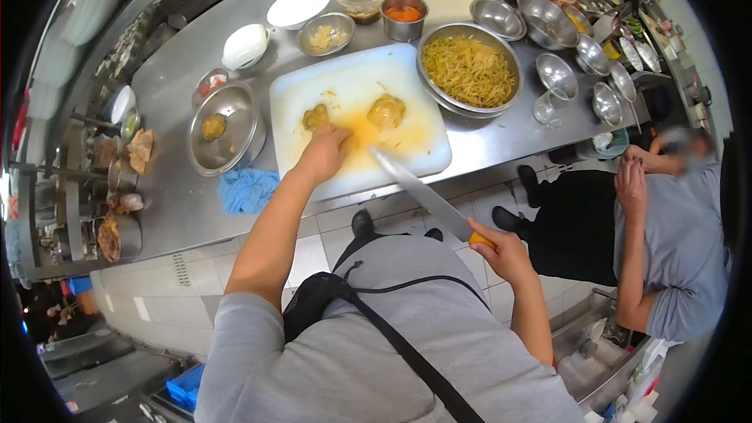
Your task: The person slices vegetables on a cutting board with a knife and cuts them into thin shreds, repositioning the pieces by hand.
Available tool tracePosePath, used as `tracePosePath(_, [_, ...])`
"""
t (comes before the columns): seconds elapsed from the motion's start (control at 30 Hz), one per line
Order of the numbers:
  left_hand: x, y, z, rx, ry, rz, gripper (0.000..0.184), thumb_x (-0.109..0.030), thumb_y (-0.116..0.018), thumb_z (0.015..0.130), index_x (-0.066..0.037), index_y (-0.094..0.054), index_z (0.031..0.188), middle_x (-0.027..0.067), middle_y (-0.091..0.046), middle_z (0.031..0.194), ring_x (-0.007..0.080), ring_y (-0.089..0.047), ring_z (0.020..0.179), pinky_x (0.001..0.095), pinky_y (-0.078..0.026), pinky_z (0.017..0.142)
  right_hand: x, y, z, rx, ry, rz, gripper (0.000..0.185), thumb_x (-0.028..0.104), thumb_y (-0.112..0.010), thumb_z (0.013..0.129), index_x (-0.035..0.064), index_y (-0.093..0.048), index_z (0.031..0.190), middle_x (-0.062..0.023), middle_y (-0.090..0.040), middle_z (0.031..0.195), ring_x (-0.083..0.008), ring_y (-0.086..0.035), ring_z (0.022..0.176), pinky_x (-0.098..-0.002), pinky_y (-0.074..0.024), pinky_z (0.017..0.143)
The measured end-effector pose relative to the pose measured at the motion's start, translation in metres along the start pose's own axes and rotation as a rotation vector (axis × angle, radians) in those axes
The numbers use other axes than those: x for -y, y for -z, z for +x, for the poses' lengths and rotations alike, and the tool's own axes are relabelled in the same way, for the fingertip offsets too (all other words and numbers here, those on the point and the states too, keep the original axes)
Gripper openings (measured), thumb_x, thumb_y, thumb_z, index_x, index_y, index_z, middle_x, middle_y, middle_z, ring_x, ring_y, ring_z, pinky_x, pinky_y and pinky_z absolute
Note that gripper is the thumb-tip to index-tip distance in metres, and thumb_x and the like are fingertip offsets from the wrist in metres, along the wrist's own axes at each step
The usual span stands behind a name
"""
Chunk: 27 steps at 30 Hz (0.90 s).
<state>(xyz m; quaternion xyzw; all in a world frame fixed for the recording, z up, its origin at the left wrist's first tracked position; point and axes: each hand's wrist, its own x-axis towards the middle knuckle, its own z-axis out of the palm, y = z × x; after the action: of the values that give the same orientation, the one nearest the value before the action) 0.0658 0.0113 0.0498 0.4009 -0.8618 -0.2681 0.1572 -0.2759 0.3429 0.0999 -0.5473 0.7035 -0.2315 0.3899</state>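
My right hand is wrapped round the yellow handle of a large kitchen knife. The blade points up and left, its tip over the near edge of the white cutting board. At the board's left part, my left hand has its fingers curled against a yellow-brown vegetable lump, which they partly cover. A second, rounder vegetable lump lies to the right, touched by neither hand. Yellow-orange liquid and small scraps stain the board between them.
A steel bowl of yellow-green shreds stands right of the board. Left are a steel bowl with one lump inside and a blue cloth. Several bowls line the back. Another person is close on my right, hands together.
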Motion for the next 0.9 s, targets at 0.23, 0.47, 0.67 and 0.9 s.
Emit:
tracePosePath(0.23, [-0.002,-0.008,0.014,0.049,0.092,0.198,0.019,-0.011,-0.073,0.091,0.000,-0.069,0.106,0.0198,-0.072,0.098,0.0396,-0.068,0.096,0.0484,-0.054,0.086,-0.019,-0.033,-0.018,-0.288,-0.215,0.068,0.057,0.014,-0.080,0.099,0.0210,-0.064,0.153,-0.0223,-0.076,0.131,-0.0308,-0.078,0.115,-0.0332,-0.0574,0.096])
tracePosePath(0.47, [-0.045,0.000,0.056,0.202,0.128,-0.350,0.042,-0.010,-0.077,0.087,-0.005,-0.060,0.126,0.0152,-0.066,0.105,0.0266,-0.064,0.095,0.0378,-0.053,0.087,-0.016,-0.071,-0.019,-0.348,-0.429,0.225,0.060,0.021,-0.079,0.101,0.0266,-0.060,0.157,-0.0207,-0.081,0.113,-0.0209,-0.077,0.095,-0.0323,-0.0571,0.090])
tracePosePath(0.67, [-0.023,-0.027,0.075,-0.145,-0.054,0.084,0.047,-0.009,-0.075,0.089,-0.006,-0.066,0.135,0.0162,-0.070,0.125,0.0366,-0.062,0.125,0.0446,-0.052,0.105,-0.036,-0.086,-0.016,-0.451,-0.246,0.148,0.061,0.017,-0.078,0.102,0.0312,-0.060,0.158,0.0010,-0.063,0.076,-0.0059,-0.051,0.058,-0.0270,-0.0474,0.056])
tracePosePath(0.9, [0.027,0.016,0.035,-0.350,0.138,0.328,0.046,-0.016,-0.075,0.092,-0.005,-0.069,0.136,0.0169,-0.067,0.138,0.0393,-0.057,0.131,0.0510,-0.048,0.111,-0.024,-0.076,-0.009,-0.401,-0.255,0.094,0.057,0.019,-0.079,0.100,0.0195,-0.063,0.155,-0.0234,-0.080,0.118,-0.0285,-0.079,0.107,-0.0338,-0.0579,0.093])
